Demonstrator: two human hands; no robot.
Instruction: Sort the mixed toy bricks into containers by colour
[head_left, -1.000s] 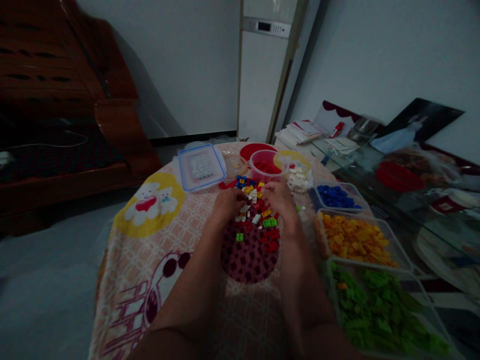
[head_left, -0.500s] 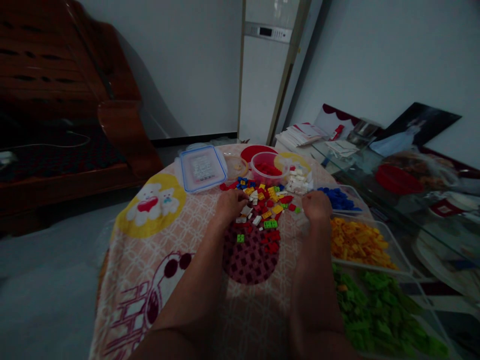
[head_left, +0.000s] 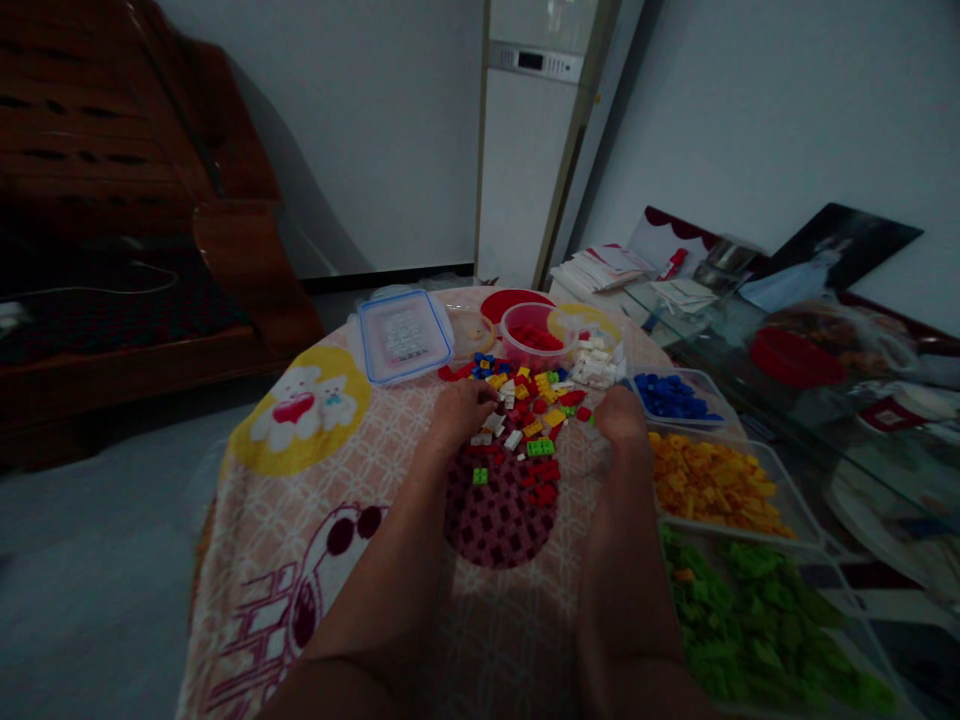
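Loose bricks in several colours lie mixed on the patterned tablecloth (head_left: 300, 510). My left hand (head_left: 459, 412) is at the left side of this pile, fingers closed near white bricks (head_left: 513, 439); what they hold, if anything, is too small to tell. To the right of the pile, my right hand (head_left: 621, 415) is closed beside a green brick, its grip hidden. A pink round tub (head_left: 533, 357) with red bricks stands behind the pile. White bricks (head_left: 595, 364) are heaped beside it. Blue bricks (head_left: 673, 396), yellow bricks (head_left: 712, 485) and green bricks (head_left: 765, 620) fill clear trays on the right.
A clear lid with a blue rim (head_left: 406, 337) and a red round lid (head_left: 516, 303) lie at the table's back. Right of the table is a glass-topped surface (head_left: 720, 345) with papers, a metal pot and bags. A wooden bench (head_left: 240, 270) stands at the left.
My right hand has moved slightly left, closer to the mixed bricks, and has turned. My left hand is almost where it was.
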